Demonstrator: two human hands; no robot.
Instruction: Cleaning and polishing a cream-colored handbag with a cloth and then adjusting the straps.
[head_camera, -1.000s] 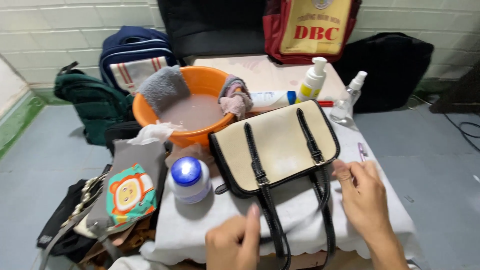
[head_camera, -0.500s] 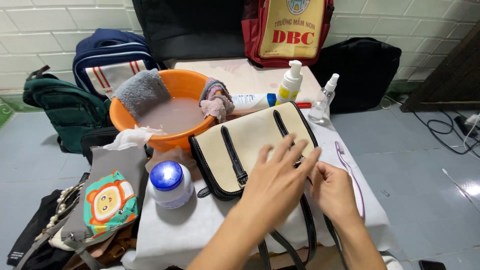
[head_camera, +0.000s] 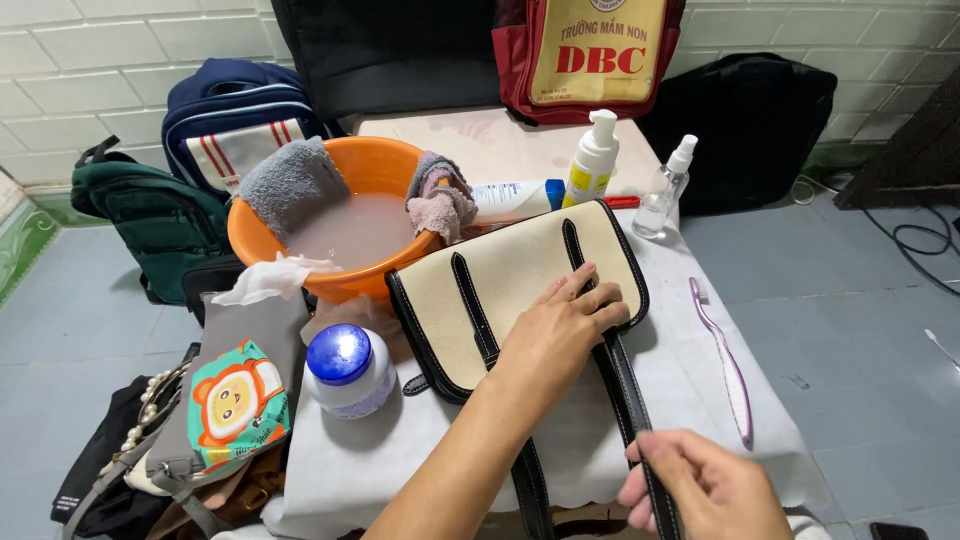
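Two hands on the cream canvas handbag (head_camera: 510, 290), lying flat on the white-clothed table (head_camera: 420, 450). I note left hand (head_camera: 560, 335) pressed open, pinning it; right hand (head_camera: 700, 490) clamped around the black strap (head_camera: 625, 385), drawing it taut.

Both forearms bare, no sleeves in view. Left hand (head_camera: 560, 335) and right hand (head_camera: 705, 490): no rings, no gloves, short unpainted nails.

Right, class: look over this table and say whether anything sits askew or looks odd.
The cream canvas handbag with black trim lies flat and slanted across the white cloth, its straps hanging over the front edge. The left hand presses it; the right hand grips a strap. The orange plastic basin holds murky water, with cloths draped over its rim.
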